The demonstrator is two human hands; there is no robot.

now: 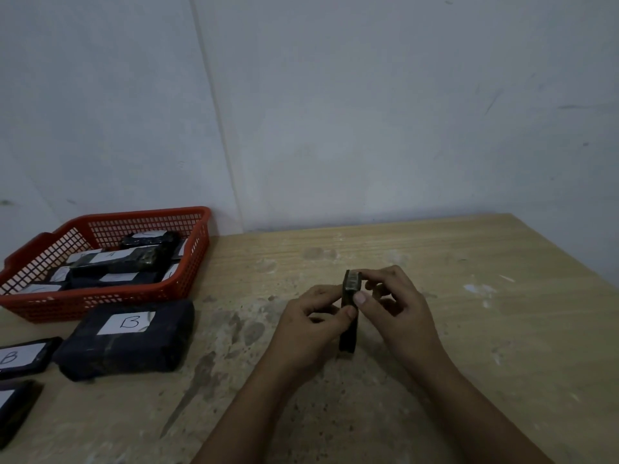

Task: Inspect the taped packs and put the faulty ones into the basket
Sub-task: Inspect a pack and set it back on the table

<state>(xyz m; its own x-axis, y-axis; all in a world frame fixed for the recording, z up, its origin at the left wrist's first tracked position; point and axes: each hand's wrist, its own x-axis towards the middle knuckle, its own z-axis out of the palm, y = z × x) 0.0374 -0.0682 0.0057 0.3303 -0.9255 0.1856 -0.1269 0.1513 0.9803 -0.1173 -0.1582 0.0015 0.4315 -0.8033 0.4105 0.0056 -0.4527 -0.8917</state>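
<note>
— Pale walls met behind a scuffed wooden bench [435,329]. Where was the pack?

— Mid-bench, on edge: the left hand [311,324] and right hand [393,303] pinched a slim dark pack [350,316] with curled fingers.

— And the basket?

— The red basket [100,301] sat at the bench's far-left corner with taped packs inside; a large "B" pack [127,339] lay just beside its near wall.

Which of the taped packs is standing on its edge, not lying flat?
The thin pack pinched between both hands stands on edge. The packs outside the basket at left lie flat.
</note>
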